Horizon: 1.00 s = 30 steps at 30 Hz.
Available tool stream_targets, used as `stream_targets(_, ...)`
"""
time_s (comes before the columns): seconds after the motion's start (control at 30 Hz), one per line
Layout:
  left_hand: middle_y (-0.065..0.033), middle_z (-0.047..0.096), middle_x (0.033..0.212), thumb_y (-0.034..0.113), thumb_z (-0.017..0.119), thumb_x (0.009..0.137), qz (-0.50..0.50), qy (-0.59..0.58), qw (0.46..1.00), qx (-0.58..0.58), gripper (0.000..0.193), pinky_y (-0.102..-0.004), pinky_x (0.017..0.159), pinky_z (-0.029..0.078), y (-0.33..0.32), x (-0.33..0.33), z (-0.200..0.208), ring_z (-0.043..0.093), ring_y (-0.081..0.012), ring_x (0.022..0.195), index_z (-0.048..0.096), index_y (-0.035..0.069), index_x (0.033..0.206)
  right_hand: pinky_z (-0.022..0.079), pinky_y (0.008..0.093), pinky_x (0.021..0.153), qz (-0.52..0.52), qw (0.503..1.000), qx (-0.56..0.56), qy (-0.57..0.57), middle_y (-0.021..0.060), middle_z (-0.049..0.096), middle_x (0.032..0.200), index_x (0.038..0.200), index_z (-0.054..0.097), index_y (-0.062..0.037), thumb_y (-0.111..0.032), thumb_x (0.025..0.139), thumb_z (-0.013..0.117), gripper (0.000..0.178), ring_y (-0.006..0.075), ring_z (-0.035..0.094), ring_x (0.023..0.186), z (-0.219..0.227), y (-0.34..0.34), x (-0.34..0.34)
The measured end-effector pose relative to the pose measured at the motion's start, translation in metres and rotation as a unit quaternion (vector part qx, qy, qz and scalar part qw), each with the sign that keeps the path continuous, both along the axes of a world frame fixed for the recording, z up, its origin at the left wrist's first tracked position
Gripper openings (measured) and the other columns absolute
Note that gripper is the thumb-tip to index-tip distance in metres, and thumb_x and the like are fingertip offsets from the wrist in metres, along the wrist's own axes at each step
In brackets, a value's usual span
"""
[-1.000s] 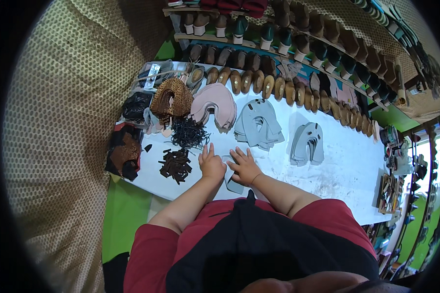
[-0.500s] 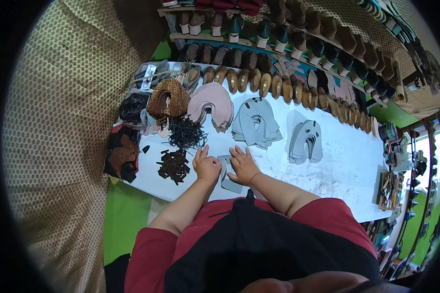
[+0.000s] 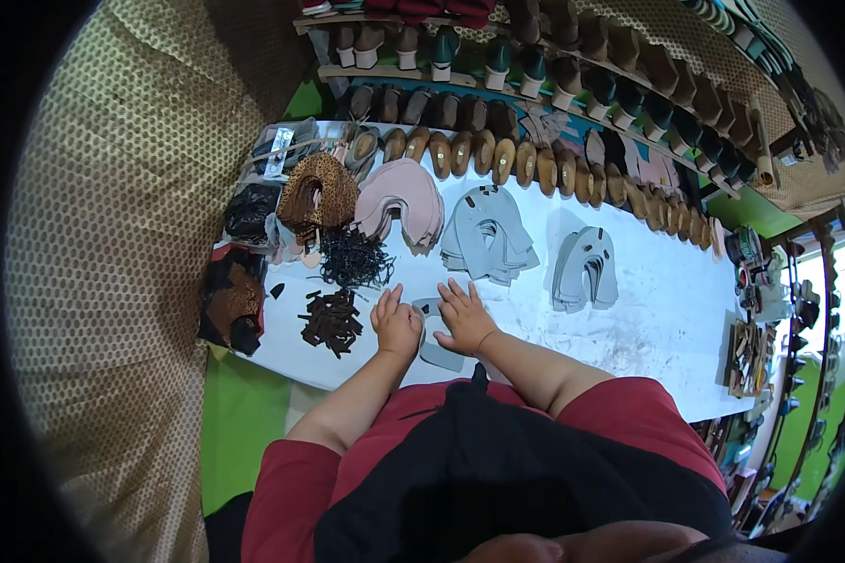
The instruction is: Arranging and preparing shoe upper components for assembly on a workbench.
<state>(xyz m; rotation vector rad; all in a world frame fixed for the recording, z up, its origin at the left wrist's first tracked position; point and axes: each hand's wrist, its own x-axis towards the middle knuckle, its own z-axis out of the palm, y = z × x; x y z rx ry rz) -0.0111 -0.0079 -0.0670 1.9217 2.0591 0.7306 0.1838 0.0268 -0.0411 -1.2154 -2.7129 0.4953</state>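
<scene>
A grey U-shaped shoe-upper piece (image 3: 441,357) lies on the white table close to me, with a small dark mark or strip (image 3: 426,308) near its far end. My right hand (image 3: 467,321) rests flat on the piece's right side, fingers spread. At its left edge is my left hand (image 3: 398,325), its fingers stretched forward and slightly bent, the thumb side against the piece. Nothing shows in either hand. Left of that hand lie a heap of short dark brown strips (image 3: 330,324) and, beyond it, a tangle of black strips (image 3: 357,258).
Stacks of grey uppers (image 3: 488,239), more grey uppers (image 3: 584,272), pink uppers (image 3: 399,202) and leopard-print uppers (image 3: 317,192) stand farther back. A row of brown shoe lasts (image 3: 504,161) lines the table's far edge, below shelves of shoes (image 3: 498,66). A patterned curtain (image 3: 131,281) hangs at left.
The left hand's fingers have loosened from a tighter curl and its thumb has shifted. A dark spot on the grey piece now shows between the hands. The right hand stays nearly in place.
</scene>
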Motion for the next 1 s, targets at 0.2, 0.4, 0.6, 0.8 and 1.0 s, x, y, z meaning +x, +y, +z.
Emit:
stream_targets(0.2,-0.011,0.052,0.144,0.02,0.06,0.082,0.007,0.008,1.0,0.0,0.016,-0.0516,0.111,0.025,0.0,-0.001,0.001,0.038,-0.0349,0.137,0.068,0.006,0.083,0.007,0.0602,0.119,0.0,1.0,-0.004,0.002,0.0184,0.032,0.156,0.131,0.054,-0.0014,-0.049,0.085,0.059,0.067,0.0364,0.018,0.149,0.001,0.0,0.0)
stream_targets(0.4,-0.0155,0.05,0.145,0.014,0.064,0.079,0.01,-0.002,1.0,-0.006,0.008,-0.0503,0.112,0.023,-0.004,-0.01,0.0,0.036,-0.0381,0.139,0.063,0.006,0.08,0.007,0.0604,0.119,0.003,1.0,-0.007,0.003,0.0184,0.031,0.156,0.131,0.054,-0.0008,-0.049,0.085,0.058,0.067,0.0361,0.018,0.15,0.002,0.0,-0.001)
stream_targets(0.6,-0.0122,0.046,0.149,0.009,0.064,0.08,0.008,0.001,0.999,-0.035,0.002,-0.0544,0.114,0.019,-0.005,-0.011,0.008,0.033,-0.0364,0.141,0.064,0.009,0.082,0.007,0.0607,0.119,0.001,1.0,-0.005,-0.002,0.0183,0.031,0.156,0.13,0.054,-0.0008,-0.049,0.085,0.058,0.066,0.0359,0.018,0.15,-0.001,0.0,0.0)
stream_targets(0.8,-0.0123,0.046,0.15,0.008,0.064,0.079,0.017,-0.01,0.999,-0.031,0.001,-0.0551,0.114,0.018,-0.006,-0.011,0.004,0.032,-0.0369,0.142,0.064,0.008,0.08,0.006,0.0608,0.119,0.0,1.0,-0.01,0.004,0.0185,0.031,0.156,0.13,0.054,-0.0006,-0.049,0.085,0.059,0.066,0.0361,0.018,0.15,0.001,0.0,0.0)
stream_targets(1.0,-0.0125,0.045,0.15,0.008,0.065,0.078,0.02,-0.017,0.999,-0.034,0.003,-0.0551,0.115,0.017,-0.007,-0.011,0.008,0.031,-0.0371,0.143,0.063,0.008,0.075,0.006,0.0606,0.119,-0.001,1.0,-0.006,0.007,0.0179,0.033,0.155,0.13,0.053,-0.0005,-0.048,0.085,0.059,0.066,0.0358,0.018,0.149,0.001,0.0,0.0)
